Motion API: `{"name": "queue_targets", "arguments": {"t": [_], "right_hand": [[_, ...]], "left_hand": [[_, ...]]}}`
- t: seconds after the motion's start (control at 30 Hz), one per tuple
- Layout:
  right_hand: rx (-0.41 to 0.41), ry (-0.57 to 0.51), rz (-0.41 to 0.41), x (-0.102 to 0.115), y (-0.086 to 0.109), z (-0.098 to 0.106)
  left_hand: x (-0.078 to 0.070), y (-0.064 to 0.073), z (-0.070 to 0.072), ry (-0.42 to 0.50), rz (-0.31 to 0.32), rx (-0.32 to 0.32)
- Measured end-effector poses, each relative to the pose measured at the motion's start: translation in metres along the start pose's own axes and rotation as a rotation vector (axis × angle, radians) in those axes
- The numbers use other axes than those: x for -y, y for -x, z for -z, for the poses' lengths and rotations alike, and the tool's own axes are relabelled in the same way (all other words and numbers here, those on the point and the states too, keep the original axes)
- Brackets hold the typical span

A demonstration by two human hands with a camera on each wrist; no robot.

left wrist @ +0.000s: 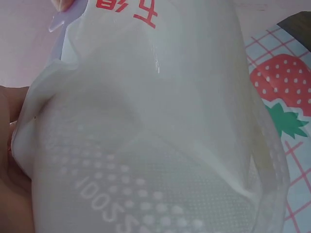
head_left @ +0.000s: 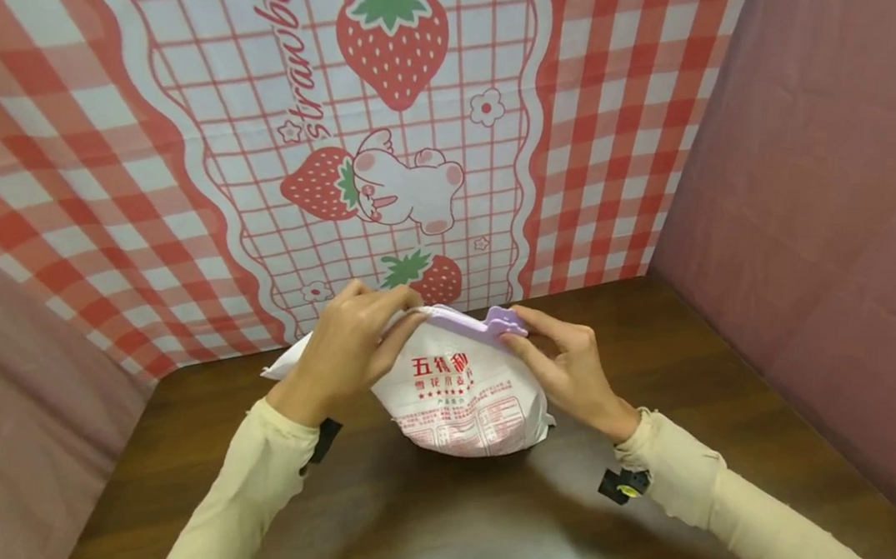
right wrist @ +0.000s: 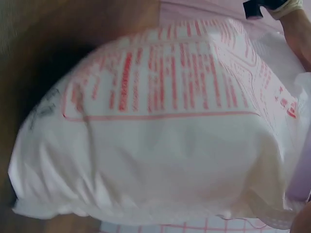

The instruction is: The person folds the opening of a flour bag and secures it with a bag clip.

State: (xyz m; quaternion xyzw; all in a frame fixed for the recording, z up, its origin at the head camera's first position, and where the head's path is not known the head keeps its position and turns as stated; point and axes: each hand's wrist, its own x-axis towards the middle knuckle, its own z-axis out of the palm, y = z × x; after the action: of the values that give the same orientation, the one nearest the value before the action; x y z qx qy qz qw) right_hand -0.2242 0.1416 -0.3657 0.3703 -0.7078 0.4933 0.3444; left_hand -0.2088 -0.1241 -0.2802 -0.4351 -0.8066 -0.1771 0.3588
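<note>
A white flour bag [head_left: 472,406] with red Chinese print sits on the table, its top gathered upward. Along its upper edge runs a purple bag clip [head_left: 457,318], with a wider, wavy-edged end at the right. My left hand [head_left: 351,342] pinches the bag's top edge near the clip's left end, and a loose white flap sticks out behind that hand. With thumb and fingers, my right hand [head_left: 568,364] pinches the clip's wide end. In the left wrist view the bag [left wrist: 146,121] covers most of my fingers. The right wrist view shows the bag's printed side [right wrist: 160,160] and part of the purple clip [right wrist: 300,177].
The bag stands on a dark brown wooden table [head_left: 684,381]. Behind it hangs a red and white checked cloth [head_left: 612,136] with strawberries. Pink curtains [head_left: 812,204] close off the sides. A black wrist mount [head_left: 615,485] sits at my right cuff.
</note>
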Motion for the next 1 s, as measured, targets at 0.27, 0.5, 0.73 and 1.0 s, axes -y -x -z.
{"name": "queue_targets", "arguments": {"t": [0.27, 0.5, 0.73, 1.0], "right_hand": [[0.22, 0.033, -0.067, 0.006, -0.012, 0.014], [0.388, 0.131, -0.035, 0.016, -0.026, 0.019], [0.407, 0.176, 0.044, 0.013, -0.013, 0.026], [0.26, 0.104, 0.066, 0.009, -0.017, 0.02]], "left_hand": [[-0.004, 0.0, 0.0, -0.051, -0.038, 0.044], [-0.005, -0.001, -0.001, -0.003, 0.007, 0.046], [-0.012, -0.003, -0.004, 0.023, -0.021, 0.097], [-0.008, -0.003, 0.0, 0.092, 0.072, 0.03]]}}
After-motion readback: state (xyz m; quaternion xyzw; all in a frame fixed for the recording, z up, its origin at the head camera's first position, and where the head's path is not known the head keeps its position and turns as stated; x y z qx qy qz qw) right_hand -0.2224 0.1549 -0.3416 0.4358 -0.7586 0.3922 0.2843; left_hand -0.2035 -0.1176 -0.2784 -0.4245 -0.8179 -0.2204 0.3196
